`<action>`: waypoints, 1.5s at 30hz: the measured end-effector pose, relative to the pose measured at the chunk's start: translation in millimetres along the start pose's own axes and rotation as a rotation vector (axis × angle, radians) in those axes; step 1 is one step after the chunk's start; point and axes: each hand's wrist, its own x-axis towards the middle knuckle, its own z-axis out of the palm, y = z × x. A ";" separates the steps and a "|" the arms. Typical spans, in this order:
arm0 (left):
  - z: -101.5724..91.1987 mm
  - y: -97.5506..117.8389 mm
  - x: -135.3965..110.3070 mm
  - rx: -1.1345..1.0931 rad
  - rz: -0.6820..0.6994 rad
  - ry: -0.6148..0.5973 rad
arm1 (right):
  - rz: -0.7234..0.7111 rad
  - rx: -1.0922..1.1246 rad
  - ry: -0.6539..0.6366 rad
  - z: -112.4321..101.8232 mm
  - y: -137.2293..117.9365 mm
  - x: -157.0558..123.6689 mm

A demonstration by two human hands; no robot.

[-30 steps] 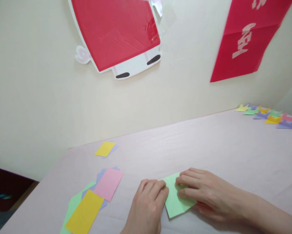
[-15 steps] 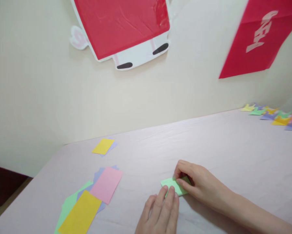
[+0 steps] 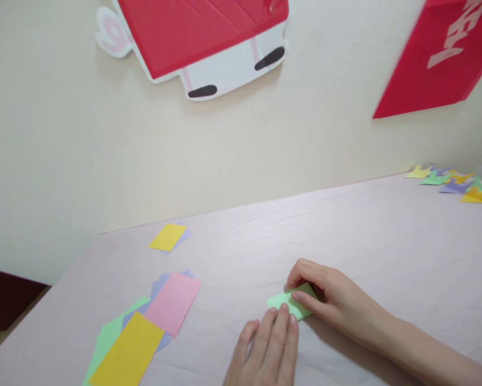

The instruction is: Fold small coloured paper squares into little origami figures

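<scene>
A small green sheet of paper [image 3: 283, 299] lies on the table between my two hands, its near edge partly covered. My left hand [image 3: 267, 346] rests with outstretched fingers, the fingertips pressing on the paper's near side. From the right, my right hand [image 3: 323, 292] curls over the paper's far right part, with thumb on top and index finger at the far edge, closed in a pinch on it. The palm side of the right hand is hidden.
On the left lie loose sheets: yellow [image 3: 128, 348], pink [image 3: 174, 303], with purple and green beneath. A smaller yellow sheet [image 3: 168, 237] sits farther back over purple. Several crown-shaped paper cutouts [image 3: 436, 178] stand in the far right corner, by the wall [image 3: 241, 155].
The view has shifted slightly. The green paper looks turned a little, its right end raised farther in view. Both hands keep nearly the same places on it.
</scene>
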 end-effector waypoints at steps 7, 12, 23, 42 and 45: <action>-2.8 0.6 2.4 -0.002 -0.007 -0.016 | 0.014 -0.017 0.037 6.6 1.5 2.9; -2.7 0.9 1.9 0.012 -0.014 -0.029 | 0.066 -0.022 0.057 8.1 1.2 6.0; -3.6 -2.4 3.4 0.030 0.010 -0.024 | 0.059 -0.058 0.074 8.6 -0.6 7.4; -17.4 -8.2 29.8 -0.081 0.041 0.090 | -0.062 -0.159 0.052 12.2 -7.8 -6.4; -20.3 -7.7 33.6 -0.087 0.029 0.085 | -0.070 -0.174 0.054 12.1 -8.7 -12.2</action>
